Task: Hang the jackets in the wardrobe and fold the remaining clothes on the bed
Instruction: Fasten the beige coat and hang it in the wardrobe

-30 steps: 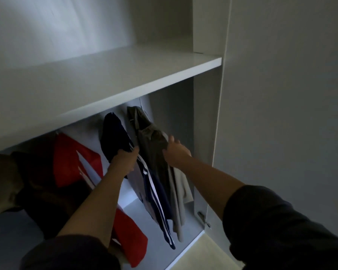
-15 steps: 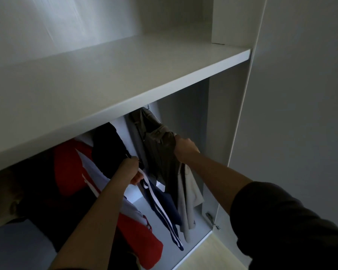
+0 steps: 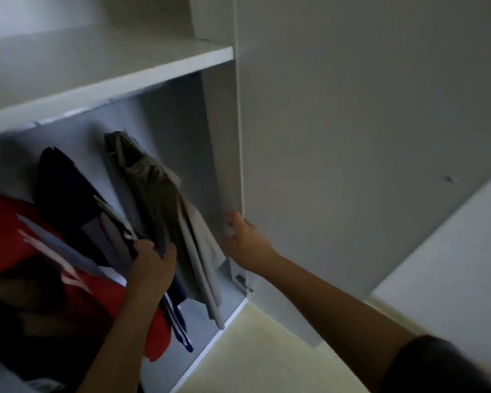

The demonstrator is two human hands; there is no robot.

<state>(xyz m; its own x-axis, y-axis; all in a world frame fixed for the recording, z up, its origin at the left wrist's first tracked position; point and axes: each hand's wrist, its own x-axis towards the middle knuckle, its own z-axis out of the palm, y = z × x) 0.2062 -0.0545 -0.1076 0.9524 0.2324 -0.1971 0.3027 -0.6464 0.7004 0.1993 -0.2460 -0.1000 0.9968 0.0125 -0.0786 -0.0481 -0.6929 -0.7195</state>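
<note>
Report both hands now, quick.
Left hand: gripping the olive jacket.
Right hand: at the wardrobe door edge, blurred; cannot tell.

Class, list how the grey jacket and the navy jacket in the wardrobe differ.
Colour: the grey jacket is plain grey-olive; the navy jacket is dark blue with white stripes.
Place: the grey jacket hangs nearest the right wall; the navy jacket hangs left of it, beside a red garment.
Hold: the left hand grips the navy jacket's striped edge; the grey jacket seems free.
Both hang below the shelf.
</note>
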